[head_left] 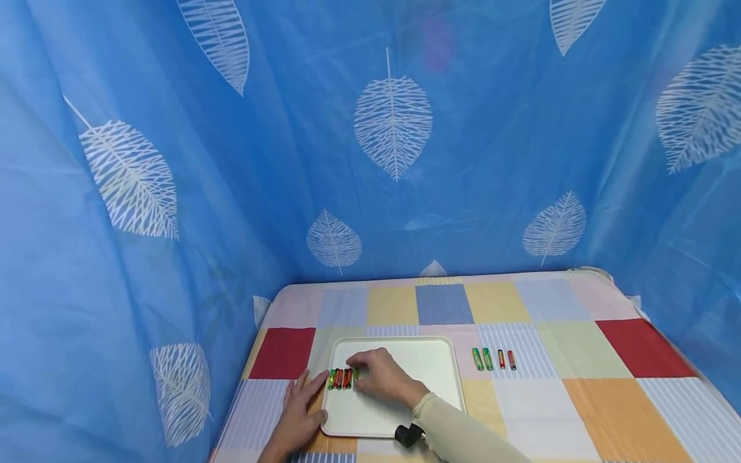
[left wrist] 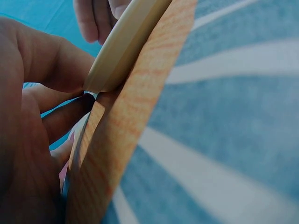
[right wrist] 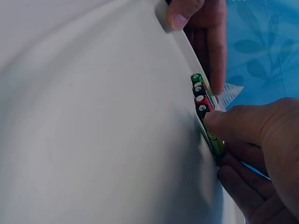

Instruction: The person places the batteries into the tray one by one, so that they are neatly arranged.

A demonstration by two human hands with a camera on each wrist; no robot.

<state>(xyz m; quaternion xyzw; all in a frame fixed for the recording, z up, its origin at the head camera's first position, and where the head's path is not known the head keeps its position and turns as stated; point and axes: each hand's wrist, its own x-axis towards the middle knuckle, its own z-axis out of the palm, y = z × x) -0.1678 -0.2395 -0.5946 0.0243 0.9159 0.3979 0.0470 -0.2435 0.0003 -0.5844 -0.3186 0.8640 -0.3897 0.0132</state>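
A white tray (head_left: pixel 399 411) lies on the table. Inside it, along the left side, several small batteries (head_left: pixel 342 379) in green and red wrappers stand side by side in a row. At the right end of that row my right hand (head_left: pixel 382 376) pinches a green battery (right wrist: pixel 216 145) between thumb and fingers. The right wrist view shows the row close to the tray's rim, partly covered by the thumb. My left hand (head_left: pixel 298 415) rests at the tray's left edge, fingers extended, with its thumb (right wrist: pixel 181 19) at the rim.
Right of the tray, two green batteries (head_left: pixel 483 359) and two red ones (head_left: pixel 506 359) lie on the patchwork tablecloth (head_left: pixel 550 411). A black object (head_left: pixel 408 435) is at the right wrist, over the tray's near edge. Blue leaf-patterned curtains (head_left: pixel 463 141) surround the table.
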